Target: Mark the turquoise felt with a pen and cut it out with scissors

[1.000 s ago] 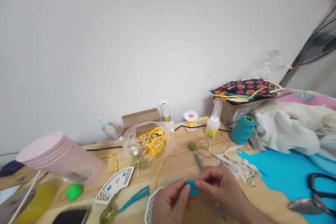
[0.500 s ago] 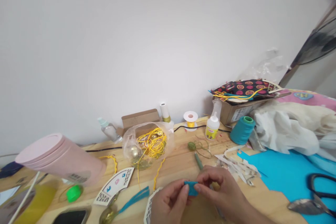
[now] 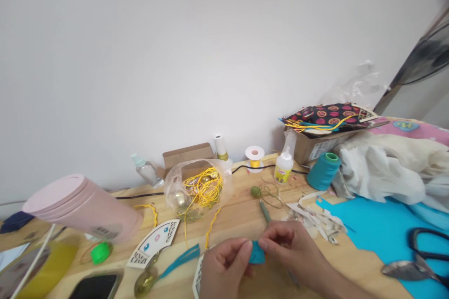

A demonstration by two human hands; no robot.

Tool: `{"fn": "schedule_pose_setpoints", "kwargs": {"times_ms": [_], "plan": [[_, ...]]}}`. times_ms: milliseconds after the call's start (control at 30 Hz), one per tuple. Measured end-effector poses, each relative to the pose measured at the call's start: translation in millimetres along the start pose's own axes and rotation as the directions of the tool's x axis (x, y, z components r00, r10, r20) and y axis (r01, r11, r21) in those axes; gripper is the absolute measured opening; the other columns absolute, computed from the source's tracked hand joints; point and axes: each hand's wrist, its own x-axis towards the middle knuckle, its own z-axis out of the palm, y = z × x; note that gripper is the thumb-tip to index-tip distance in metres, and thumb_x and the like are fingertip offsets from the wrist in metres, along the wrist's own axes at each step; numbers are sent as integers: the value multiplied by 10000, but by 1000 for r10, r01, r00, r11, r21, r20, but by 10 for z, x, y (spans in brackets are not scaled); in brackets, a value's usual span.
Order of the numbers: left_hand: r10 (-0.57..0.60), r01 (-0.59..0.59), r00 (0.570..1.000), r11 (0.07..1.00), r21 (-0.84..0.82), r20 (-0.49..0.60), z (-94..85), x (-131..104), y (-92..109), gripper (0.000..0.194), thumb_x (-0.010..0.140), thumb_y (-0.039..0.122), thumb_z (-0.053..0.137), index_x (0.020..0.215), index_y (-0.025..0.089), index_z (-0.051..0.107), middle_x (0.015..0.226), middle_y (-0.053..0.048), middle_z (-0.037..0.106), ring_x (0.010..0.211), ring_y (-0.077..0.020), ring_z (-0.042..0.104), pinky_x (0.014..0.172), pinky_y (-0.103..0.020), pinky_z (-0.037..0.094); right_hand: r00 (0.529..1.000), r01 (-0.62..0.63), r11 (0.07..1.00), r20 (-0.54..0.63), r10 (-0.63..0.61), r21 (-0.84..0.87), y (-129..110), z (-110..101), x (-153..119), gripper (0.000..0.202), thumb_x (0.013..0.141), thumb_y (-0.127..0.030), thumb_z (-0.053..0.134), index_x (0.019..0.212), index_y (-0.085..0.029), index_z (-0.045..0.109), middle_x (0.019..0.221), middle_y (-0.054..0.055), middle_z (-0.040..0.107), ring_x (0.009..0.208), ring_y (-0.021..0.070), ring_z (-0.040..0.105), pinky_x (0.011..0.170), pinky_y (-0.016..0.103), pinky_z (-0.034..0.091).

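Observation:
A small blue piece of fabric [image 3: 257,253] is pinched between my two hands near the bottom centre. My left hand [image 3: 226,268] grips its left edge between thumb and fingers, and my right hand [image 3: 293,250] pinches its upper right edge. Beside my left hand lies a pale lattice-cut piece [image 3: 198,278], partly covered. Behind my right hand a grey-green pen-like tool [image 3: 265,211] rests on the table. Further left are a fan-shaped white piece [image 3: 154,244] with cut-out ends and a gold bell [image 3: 144,282] with a blue tassel [image 3: 180,260].
On the wooden table stand a pink tumbler [image 3: 87,208], a plastic bag with yellow cord [image 3: 205,189], a glue bottle [image 3: 283,168] and a teal thread cone [image 3: 323,173]. Scissors [image 3: 409,270] lie on blue fabric [image 3: 365,229] at right. A phone [image 3: 96,286] is at the lower left.
The blue piece has turned between my fingers and now hangs lower, showing more of its face. My hands stay close together; the camera view has shifted slightly.

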Motion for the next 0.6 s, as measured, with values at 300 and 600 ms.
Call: {"fn": "schedule_pose_setpoints", "kwargs": {"times_ms": [300, 600], "plan": [[-49, 53, 997, 996, -70, 52, 14, -12, 45, 362, 567, 478, 728, 680, 135, 733, 513, -39, 679, 443, -107, 574, 423, -154, 470, 978, 207, 972, -1, -209, -109, -33, -26, -5, 270, 743, -322, 608, 564, -126, 662, 529, 50, 597, 520, 162, 513, 490, 255, 369], [270, -250, 962, 929, 272, -38, 4, -88, 72, 164, 677, 343, 632, 631, 222, 732, 479, 10, 672, 447, -136, 606, 458, -161, 464, 843, 532, 819, 50, -535, -214, -70, -80, -1, 201, 804, -266, 607, 665, -154, 700, 580, 61, 632, 566, 166, 561, 540, 263, 400]]}}
